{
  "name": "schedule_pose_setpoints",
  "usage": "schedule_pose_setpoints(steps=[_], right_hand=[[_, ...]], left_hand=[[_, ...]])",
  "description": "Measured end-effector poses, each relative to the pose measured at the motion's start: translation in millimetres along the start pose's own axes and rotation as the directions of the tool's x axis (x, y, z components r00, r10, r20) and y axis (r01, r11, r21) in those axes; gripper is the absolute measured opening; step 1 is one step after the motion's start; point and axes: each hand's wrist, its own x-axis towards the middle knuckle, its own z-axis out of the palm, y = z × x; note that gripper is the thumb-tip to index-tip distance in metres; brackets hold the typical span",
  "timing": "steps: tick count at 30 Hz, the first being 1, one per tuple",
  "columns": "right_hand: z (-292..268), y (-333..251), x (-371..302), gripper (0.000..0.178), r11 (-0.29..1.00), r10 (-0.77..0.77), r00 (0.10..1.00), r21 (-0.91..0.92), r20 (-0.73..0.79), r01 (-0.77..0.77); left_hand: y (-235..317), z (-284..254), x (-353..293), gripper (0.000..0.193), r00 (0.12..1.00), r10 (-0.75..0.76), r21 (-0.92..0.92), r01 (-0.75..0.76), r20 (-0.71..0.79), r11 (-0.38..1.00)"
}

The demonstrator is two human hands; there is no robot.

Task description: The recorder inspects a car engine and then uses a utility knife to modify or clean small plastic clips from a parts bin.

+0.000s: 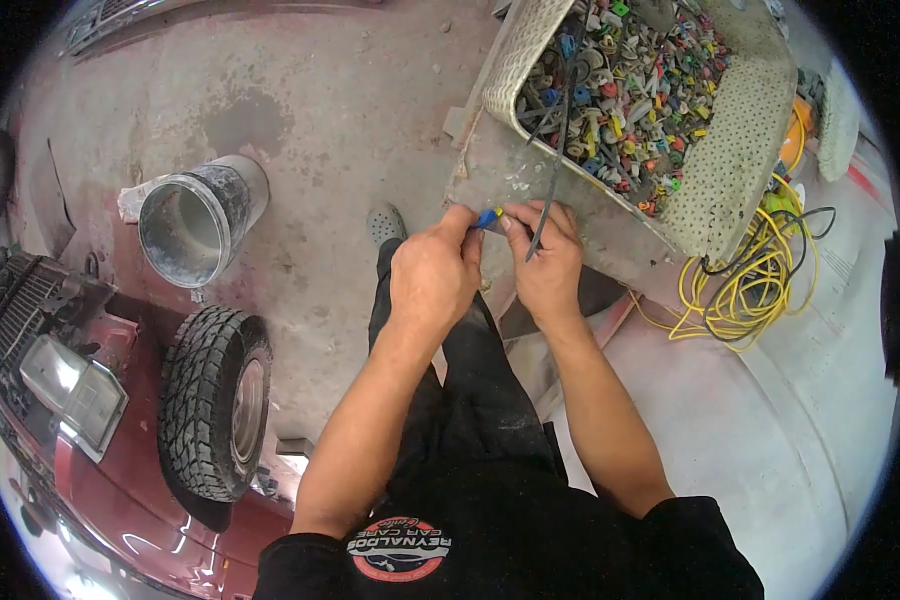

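Observation:
My left hand (pixel 433 265) pinches the blue end of a small blue and yellow plastic clip (pixel 487 217) between thumb and fingers. At its yellow tip, the thumb and fingers of my right hand (pixel 550 262) are closed too. Both hands are held close together in front of a bin (pixel 735 135) with pale, perforated-looking walls. Inside it lies a heap of small plastic clips and fasteners (pixel 625 95) in many colours. Over the bin's near edge hangs a thin black strip (pixel 558 170), its lower end crossing my right fingers.
A grey-smeared bucket (pixel 183 229) stands on the concrete floor at left. Nearer, a red vehicle (pixel 120 490) shows its tyre (pixel 210 400) and headlight (pixel 75 390). Coiled yellow cord (pixel 745 295) rests on a pale panel (pixel 710 420) at right. My grey shoe (pixel 386 224) is below.

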Motion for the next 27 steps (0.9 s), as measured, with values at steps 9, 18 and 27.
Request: schedule_pose_setpoints(steps=[9, 18, 27], right_hand=[[2.9, -10.9, -1.6, 0.017, 0.962, 0.272, 0.962, 0.032, -0.038, -0.271], [0.3, -18.7, 4.7, 0.017, 0.937, 0.348, 0.937, -0.001, -0.032, -0.348], [-4.8, -16.9, 4.5, 0.019, 0.966, 0.25, 0.964, -0.093, 0.09, -0.242]], left_hand=[[4.2, 1.2, -0.7, 0.014, 0.995, -0.099, 0.016, 0.099, 0.008, 0.995], [16.3, 6.7, -8.4, 0.019, 0.983, -0.181, -0.046, 0.182, 0.029, 0.982], [0.0, 18.8, -13.4, 0.022, 0.975, -0.219, -0.23, 0.206, -0.031, 0.951]])
